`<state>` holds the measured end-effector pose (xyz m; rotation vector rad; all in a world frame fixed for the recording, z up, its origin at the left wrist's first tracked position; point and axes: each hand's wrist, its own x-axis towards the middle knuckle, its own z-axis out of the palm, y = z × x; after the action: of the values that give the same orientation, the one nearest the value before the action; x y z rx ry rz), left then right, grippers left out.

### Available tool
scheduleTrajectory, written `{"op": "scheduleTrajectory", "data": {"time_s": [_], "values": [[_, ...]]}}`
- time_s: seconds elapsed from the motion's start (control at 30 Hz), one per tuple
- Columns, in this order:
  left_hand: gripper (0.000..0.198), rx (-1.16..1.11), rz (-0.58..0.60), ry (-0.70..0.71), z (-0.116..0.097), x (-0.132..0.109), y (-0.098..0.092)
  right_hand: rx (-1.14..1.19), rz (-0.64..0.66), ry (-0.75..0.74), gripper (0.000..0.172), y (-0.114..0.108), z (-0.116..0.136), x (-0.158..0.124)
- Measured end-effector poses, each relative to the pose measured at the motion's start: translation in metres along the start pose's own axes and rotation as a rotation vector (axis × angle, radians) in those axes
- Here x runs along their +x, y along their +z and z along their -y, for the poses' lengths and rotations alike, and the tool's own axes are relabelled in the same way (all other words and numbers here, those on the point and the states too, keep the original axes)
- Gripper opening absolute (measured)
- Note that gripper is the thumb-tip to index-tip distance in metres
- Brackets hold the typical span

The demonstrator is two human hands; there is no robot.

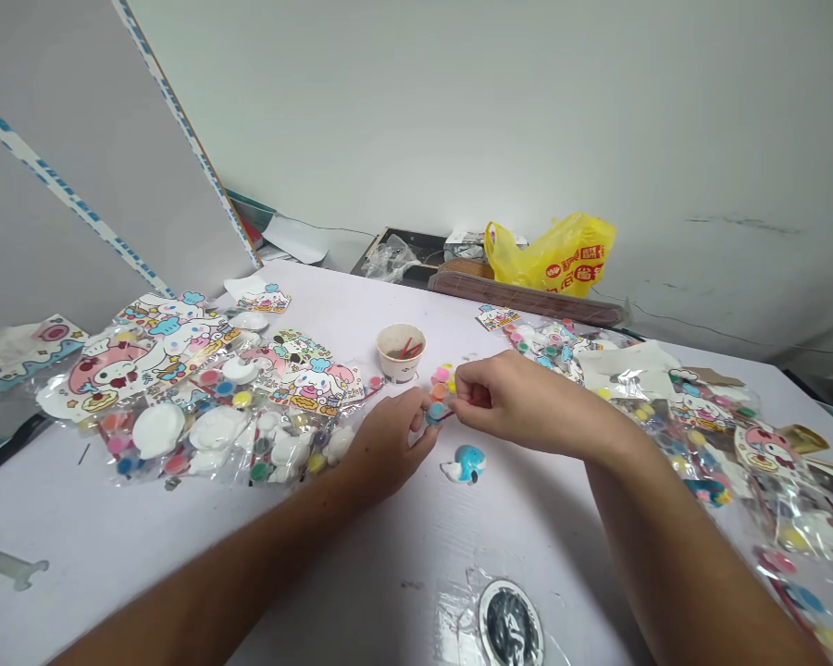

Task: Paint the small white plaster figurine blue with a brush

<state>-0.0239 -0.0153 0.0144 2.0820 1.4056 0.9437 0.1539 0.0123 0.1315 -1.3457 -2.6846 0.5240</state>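
Observation:
My left hand (397,433) is closed on the near end of a strip of small paint pots (439,392), coloured pink, orange, yellow and blue. Right beside it, my right hand (490,393) pinches a thin red brush (446,416), its tip at the blue pot nearest me. A small blue and white painted figure (469,463) lies on the white table (361,573) just below my hands. Behind the pots stands a paper cup (401,352) holding dark liquid and red sticks.
Clear bags of white figures and paint pots (201,425) cover the left side; more bags (694,444) lie at right. A yellow plastic bag (559,254) rests behind the table. Near the front edge is a round black and white disc (510,624).

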Motion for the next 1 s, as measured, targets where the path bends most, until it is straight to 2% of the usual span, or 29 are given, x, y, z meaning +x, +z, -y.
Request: {"op": "scheduleTrajectory", "data": {"time_s": [0.63,1.0], "values": [[0.013,-0.097,-0.038,0.003,-0.0007,-0.0034,0.0017,-0.008,-0.145,-0.029,0.022,-0.0024,0.0040,0.0016],[0.012,-0.104,-0.061,0.039,-0.0015,-0.0035,0.0019,0.133,-0.048,-0.029,0.025,-0.0034,-0.0017,0.0004]]}}
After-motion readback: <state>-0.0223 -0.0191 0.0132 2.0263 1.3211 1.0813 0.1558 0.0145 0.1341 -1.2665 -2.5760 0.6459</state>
